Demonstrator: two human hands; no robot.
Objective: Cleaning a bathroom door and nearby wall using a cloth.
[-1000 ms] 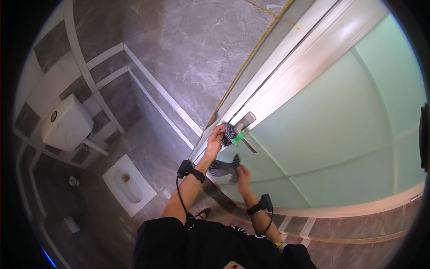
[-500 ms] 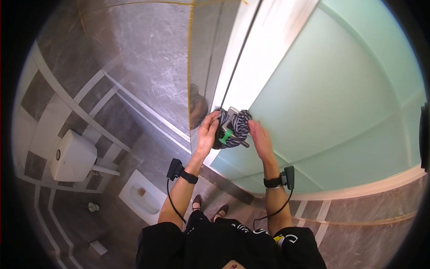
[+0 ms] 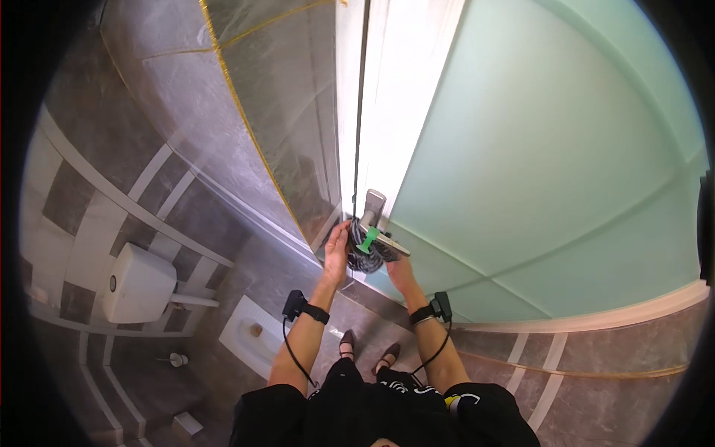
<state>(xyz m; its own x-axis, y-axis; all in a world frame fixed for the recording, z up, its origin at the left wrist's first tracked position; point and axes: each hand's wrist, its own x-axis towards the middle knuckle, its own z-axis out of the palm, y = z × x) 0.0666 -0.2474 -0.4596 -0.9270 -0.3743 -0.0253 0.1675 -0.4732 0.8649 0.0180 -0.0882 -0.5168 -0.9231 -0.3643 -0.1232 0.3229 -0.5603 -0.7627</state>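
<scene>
A dark, grey-striped cloth with a gathered edge point(image 3: 365, 261) hangs bunched around the lower side of the metal door handle point(image 3: 375, 200). Over the handle's lever sits a small green plastic piece point(image 3: 369, 240). My left hand point(image 3: 337, 252) is closed at the cloth's left edge, thumb and fingers pressed together beside the door frame. On the other side my right hand point(image 3: 400, 274) reaches under the lever to the cloth's right edge; the lever partly hides its closed fingertips.
A white door frame with a frosted green glass panel point(image 3: 536, 186) rises ahead and to the right. Dark marble-like tiles point(image 3: 275, 97) edge the left side. Lower left are a squat toilet point(image 3: 249, 335) and a white cistern point(image 3: 139, 284).
Both hands and the cloth have come lower, baring more of the handle plate. My right hand has moved inward under the lever. The view has turned and shifted.
</scene>
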